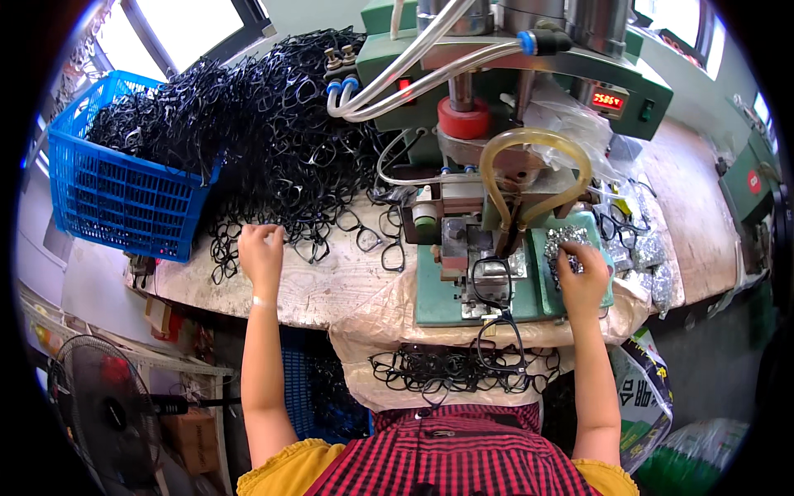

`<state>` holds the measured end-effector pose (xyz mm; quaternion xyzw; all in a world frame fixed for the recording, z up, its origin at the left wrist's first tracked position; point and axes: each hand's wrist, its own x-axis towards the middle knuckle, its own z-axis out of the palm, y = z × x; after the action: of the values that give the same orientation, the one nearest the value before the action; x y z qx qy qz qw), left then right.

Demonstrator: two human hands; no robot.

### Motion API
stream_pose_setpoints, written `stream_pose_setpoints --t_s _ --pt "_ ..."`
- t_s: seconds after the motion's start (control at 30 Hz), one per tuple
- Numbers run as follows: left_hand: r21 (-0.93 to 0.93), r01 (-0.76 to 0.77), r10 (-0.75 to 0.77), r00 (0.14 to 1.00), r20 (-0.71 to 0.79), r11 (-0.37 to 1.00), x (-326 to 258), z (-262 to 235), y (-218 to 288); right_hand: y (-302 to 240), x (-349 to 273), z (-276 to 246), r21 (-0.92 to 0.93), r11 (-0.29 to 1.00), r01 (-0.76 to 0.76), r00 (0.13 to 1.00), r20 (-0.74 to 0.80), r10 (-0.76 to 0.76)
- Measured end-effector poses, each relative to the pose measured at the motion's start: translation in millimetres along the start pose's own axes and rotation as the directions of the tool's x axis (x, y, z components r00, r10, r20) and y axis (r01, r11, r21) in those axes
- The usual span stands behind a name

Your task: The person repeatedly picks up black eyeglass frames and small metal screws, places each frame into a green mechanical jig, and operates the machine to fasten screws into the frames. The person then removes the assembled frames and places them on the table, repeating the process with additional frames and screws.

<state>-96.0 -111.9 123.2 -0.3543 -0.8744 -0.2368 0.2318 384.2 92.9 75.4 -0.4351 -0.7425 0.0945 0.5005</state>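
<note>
Here's the black spectacle frame, set lengthwise at the green press, one rim up by the metal fixture, the other reaching past the base's near edge, and neither hand is on it! That overhang looks the weak spot: a passing forearm could knock it askew, and a press closing on it crooked could crack a rim. Just to the right, the right hand is down in the small silver parts on the green tray, fingers curled, tips close together; whether they pinch a piece, I can't tell. Bits that tiny could slip, and a stray under the press might jam it. Across to the left hand, at the near edge of the big heap of frames: thumb and fingertips drawn together, anything between them impossible to make out. It's a tangle there, so a sharp tug might drag neighbours off the table. And nearest the body, more loose frames on brown sheeting, where one nudge could spill them
</note>
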Motion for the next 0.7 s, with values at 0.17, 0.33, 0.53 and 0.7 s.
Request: stream_pose_setpoints --t_s 0.17,0.33,0.53,0.7 --pt "-0.069 0.371 -0.355 0.918 0.175 0.926 11.0 132.4 -44.6 12.3 -7.9 0.7 0.176 0.963 -0.204 0.975 -0.046 0.215" --pt "-0.219 0.156 -0.146 0.987 0.063 0.963 -53.3 142.8 10.8 10.6 -42.6 -53.5 -0.010 0.959 -0.283 0.956 -0.087 0.281" --pt "-0.748 0.076 0.057 0.987 0.151 0.660 -74.1 124.3 66.7 -19.8 -46.4 -75.5 0.133 0.927 -0.352 0.935 0.010 0.353" --pt "-0.940 0.242 0.021 0.967 0.254 0.238 -81.0 95.3 124.1 -78.3 11.1 -21.4 0.460 0.882 -0.104 0.993 0.099 0.065"
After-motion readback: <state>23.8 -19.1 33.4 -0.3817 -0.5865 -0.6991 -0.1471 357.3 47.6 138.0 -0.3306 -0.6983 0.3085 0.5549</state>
